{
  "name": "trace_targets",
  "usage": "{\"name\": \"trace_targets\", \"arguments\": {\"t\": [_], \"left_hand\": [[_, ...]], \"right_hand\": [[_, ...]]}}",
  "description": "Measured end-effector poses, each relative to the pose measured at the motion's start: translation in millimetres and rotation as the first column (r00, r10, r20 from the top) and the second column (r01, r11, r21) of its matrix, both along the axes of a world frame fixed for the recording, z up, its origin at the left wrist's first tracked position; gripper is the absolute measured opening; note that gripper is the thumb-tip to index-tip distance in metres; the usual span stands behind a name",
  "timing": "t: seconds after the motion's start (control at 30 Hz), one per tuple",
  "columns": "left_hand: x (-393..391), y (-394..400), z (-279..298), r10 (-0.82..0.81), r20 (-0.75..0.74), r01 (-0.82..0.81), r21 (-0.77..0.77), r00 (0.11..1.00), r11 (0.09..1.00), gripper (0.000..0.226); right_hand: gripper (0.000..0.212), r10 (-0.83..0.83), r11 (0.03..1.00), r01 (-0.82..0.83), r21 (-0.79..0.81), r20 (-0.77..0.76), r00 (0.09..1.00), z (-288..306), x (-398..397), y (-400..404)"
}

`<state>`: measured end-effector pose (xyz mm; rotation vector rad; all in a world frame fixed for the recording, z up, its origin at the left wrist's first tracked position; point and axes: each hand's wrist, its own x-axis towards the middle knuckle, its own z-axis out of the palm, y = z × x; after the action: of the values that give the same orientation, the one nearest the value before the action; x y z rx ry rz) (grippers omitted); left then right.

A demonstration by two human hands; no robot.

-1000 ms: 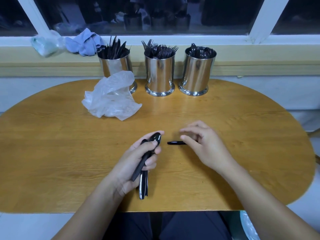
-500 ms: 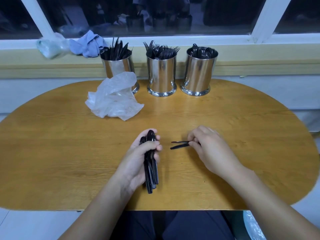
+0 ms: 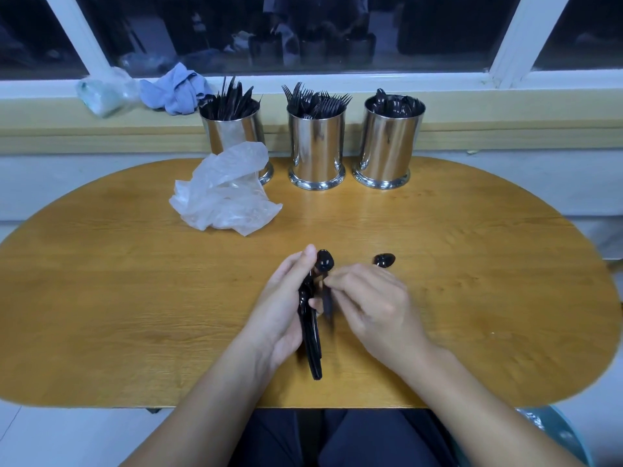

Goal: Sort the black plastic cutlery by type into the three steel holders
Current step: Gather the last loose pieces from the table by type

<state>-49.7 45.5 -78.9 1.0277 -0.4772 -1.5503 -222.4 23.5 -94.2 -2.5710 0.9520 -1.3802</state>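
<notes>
Right hand (image 3: 374,308) now at glossy black spoons (image 3: 312,332)

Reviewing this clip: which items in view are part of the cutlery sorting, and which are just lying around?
Part of the job:
bundle of spoons in the left hand
spoon by the right hand
knife holder
fork holder
spoon holder

Lying about:
crumpled plastic bag
blue cloth

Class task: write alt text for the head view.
Left hand grips a bundle of black spoons while the right hand pinches one at it, above a wooden table. Three steel holders stand behind.
</notes>
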Motion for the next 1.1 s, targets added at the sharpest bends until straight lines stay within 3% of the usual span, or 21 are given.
{"name": "trace_targets", "arguments": {"t": [0.13, 0.23, 0.3, 0.37, 0.47, 0.53, 0.63, 0.77, 0.87, 1.0, 1.1], "left_hand": [[-1, 0, -2, -0.003, 0.036, 0.001, 0.03, 0.999, 1.0, 0.045], [0, -5, -4, 0.02, 0.003, -0.02, 0.017, 1.0, 1.0, 0.032], [0, -8, -7, 0.066, -0.061, -0.065, 0.016, 0.996, 0.998, 0.035], [2, -10, -12, 0.121, -0.131, -0.119, 0.026, 0.984, 0.993, 0.04], [5, -11, -12, 0.15, -0.141, -0.147, 0.036, 0.978, 0.989, 0.049], [6, -13, -12, 0.148, -0.143, -0.144, 0.037, 0.979, 0.989, 0.051], [9, -15, -13, 0.149, -0.203, -0.142, 0.047, 0.968, 0.989, 0.041], [14, -18, -16, 0.131, -0.247, -0.121, 0.054, 0.96, 0.991, 0.021], [13, -18, -15, 0.133, -0.198, -0.126, 0.047, 0.971, 0.991, 0.007], [8, -16, -11, 0.12, -0.08, -0.12, 0.011, 0.99, 0.993, 0.029], [4, -16, -9, 0.116, -0.016, -0.116, -0.005, 0.993, 0.993, 0.032]], "right_hand": [[0.01, 0.035, 0.996, -0.038, -0.08, -0.047, 0.998, -4, 4, 5], [0.012, 0.082, 0.997, -0.081, 0.019, -0.057, 0.995, -7, -1, 2], [0.018, 0.0, 0.989, 0.006, 0.151, -0.04, 0.999, -8, -9, -4], [0.025, -0.205, 0.938, 0.2, 0.283, -0.012, 0.979, -8, -19, -14], [0.035, -0.321, 0.822, 0.387, 0.418, -0.221, 0.921, -9, -27, -26], [0.038, -0.271, 0.801, 0.423, 0.423, -0.374, 0.887, -11, -26, -28], [0.043, -0.272, 0.805, 0.474, 0.358, -0.488, 0.83, -9, -22, -25], [0.039, -0.3, 0.827, 0.496, 0.266, -0.538, 0.788, -3, -20, -18], [0.033, -0.285, 0.816, 0.487, 0.31, -0.518, 0.807, -2, -25, -19], [0.014, -0.316, 0.755, 0.499, 0.425, -0.431, 0.845, -2, -36, -23], [0.007, -0.394, 0.71, 0.573, 0.41, -0.443, 0.805, -3, -45, -26]]}}
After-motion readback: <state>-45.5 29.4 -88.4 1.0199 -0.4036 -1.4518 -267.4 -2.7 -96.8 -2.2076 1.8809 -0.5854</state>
